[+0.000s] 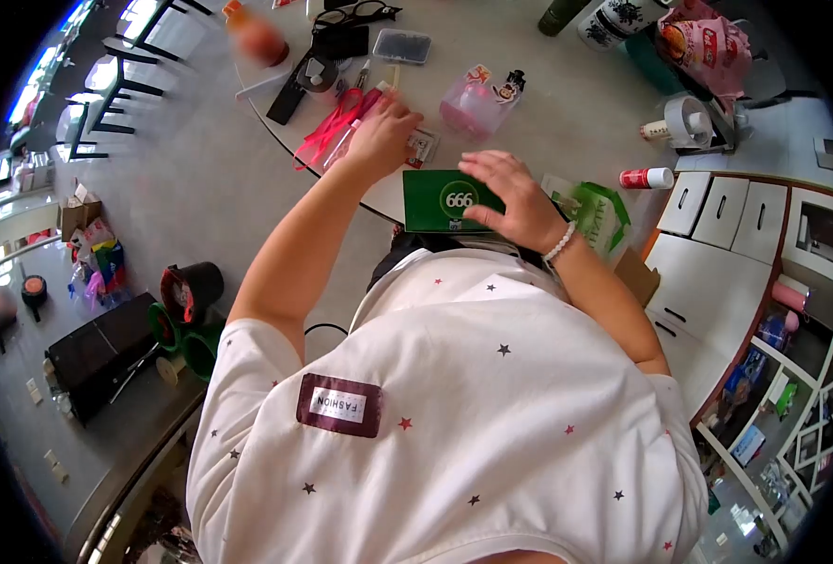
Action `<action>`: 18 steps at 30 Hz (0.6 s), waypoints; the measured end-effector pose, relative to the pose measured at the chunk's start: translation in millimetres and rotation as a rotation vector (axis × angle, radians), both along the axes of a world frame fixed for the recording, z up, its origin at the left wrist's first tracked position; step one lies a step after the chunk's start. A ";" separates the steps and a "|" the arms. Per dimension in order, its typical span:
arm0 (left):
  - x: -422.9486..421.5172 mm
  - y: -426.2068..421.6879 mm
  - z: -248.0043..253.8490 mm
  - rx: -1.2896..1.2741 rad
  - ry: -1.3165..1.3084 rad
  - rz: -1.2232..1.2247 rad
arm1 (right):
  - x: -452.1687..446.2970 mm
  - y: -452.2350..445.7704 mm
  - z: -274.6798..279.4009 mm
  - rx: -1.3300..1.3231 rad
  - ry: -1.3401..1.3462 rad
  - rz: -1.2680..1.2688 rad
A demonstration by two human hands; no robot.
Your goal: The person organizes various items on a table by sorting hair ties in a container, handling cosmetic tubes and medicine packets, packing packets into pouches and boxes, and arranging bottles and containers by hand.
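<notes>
My left hand [383,136] reaches over the table edge, fingers bent but apart, beside bright pink ribbon [332,127] and a clear tube-like item [341,148]. I see no object held in it, though its fingertips are partly blurred. A small flat card-like packet [422,148] lies just right of these fingers. My right hand [518,199], with a white bead bracelet, hovers over or rests on a green box [426,202] marked with white digits. Its thumb and fingers are spread; whether they touch the box is unclear. Behind the box stands a translucent pink container [477,108] with cartoon stickers.
Glasses [355,13], a clear plastic case [401,46] and an orange-red bottle [258,42] lie further back. On the right are a green bag [595,216], a red-and-white tube [646,179], a tape roll [689,122] and a pink snack bag [708,47]. White drawers [717,211] stand beyond.
</notes>
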State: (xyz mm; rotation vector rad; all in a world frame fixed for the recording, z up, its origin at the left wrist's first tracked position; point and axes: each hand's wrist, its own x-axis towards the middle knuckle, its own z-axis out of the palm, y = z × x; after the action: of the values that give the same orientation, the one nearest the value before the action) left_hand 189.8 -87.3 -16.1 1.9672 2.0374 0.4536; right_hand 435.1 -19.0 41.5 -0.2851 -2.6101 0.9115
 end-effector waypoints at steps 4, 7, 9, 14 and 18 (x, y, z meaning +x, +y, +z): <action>11.5 15.9 7.5 -0.212 0.156 -0.053 | 1.1 6.0 1.4 0.004 0.089 -0.205; 10.2 17.0 6.5 -0.132 0.179 -0.048 | 4.7 7.8 2.2 -0.039 0.101 -0.286; 3.7 16.4 10.8 -0.250 -0.043 0.006 | 7.0 6.0 3.1 -0.052 0.063 -0.316; 6.1 -1.2 49.8 -0.182 -0.628 0.274 | 1.5 3.6 7.4 -0.185 0.077 -0.306; 30.3 -15.8 79.0 -0.113 -0.775 0.172 | -21.5 -6.8 19.9 -0.349 0.078 -0.303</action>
State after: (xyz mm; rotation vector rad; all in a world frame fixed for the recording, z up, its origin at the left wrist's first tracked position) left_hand 220.2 -103.1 62.9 1.2563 1.6628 0.9377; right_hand 413.6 -25.8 61.4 -0.6988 -2.2437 1.2310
